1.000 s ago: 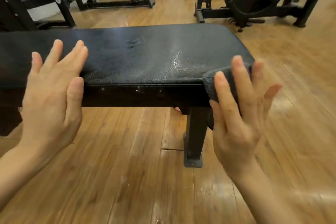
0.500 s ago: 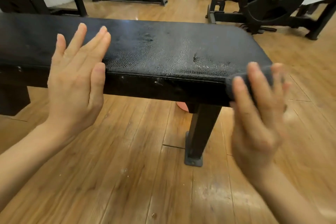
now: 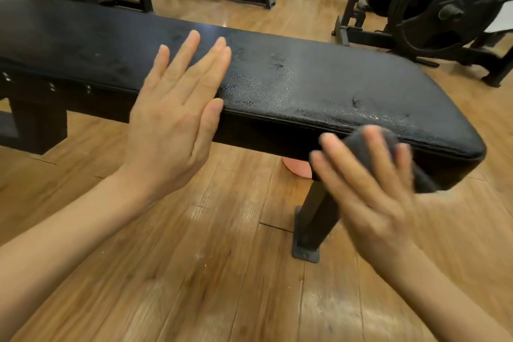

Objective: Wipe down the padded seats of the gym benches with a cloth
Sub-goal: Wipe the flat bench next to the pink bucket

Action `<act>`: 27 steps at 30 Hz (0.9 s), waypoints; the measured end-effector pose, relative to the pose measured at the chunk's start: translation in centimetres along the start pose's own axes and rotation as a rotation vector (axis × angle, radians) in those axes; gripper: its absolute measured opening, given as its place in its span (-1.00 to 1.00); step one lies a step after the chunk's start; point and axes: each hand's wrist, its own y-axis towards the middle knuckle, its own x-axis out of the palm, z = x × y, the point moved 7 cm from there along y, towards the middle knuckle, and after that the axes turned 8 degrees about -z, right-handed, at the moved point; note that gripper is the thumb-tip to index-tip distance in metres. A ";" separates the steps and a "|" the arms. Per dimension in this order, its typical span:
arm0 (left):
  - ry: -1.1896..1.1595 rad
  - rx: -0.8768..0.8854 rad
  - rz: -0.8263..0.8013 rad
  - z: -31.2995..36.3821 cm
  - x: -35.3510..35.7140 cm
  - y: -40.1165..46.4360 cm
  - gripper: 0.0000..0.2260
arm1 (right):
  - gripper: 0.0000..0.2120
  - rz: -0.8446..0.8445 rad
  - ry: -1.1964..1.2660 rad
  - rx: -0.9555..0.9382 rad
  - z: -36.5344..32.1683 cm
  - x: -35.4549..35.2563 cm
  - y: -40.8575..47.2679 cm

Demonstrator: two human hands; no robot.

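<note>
A black padded bench (image 3: 305, 86) stretched across a wooden floor (image 3: 194, 272), its near right part glistening. The left hand (image 3: 177, 116) lay flat, fingers straight, against the bench's near edge. The right hand (image 3: 369, 191), blurred, pressed a grey cloth (image 3: 358, 139) with straight fingers against the near edge by the right corner. A weight plate (image 3: 444, 8) on a dark frame stood on the floor beyond the bench's far right end.
</note>
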 end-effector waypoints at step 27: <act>-0.117 -0.170 0.107 -17.2 -2.1 -5.5 -0.53 | -0.59 0.026 0.139 0.151 -10.2 1.8 9.5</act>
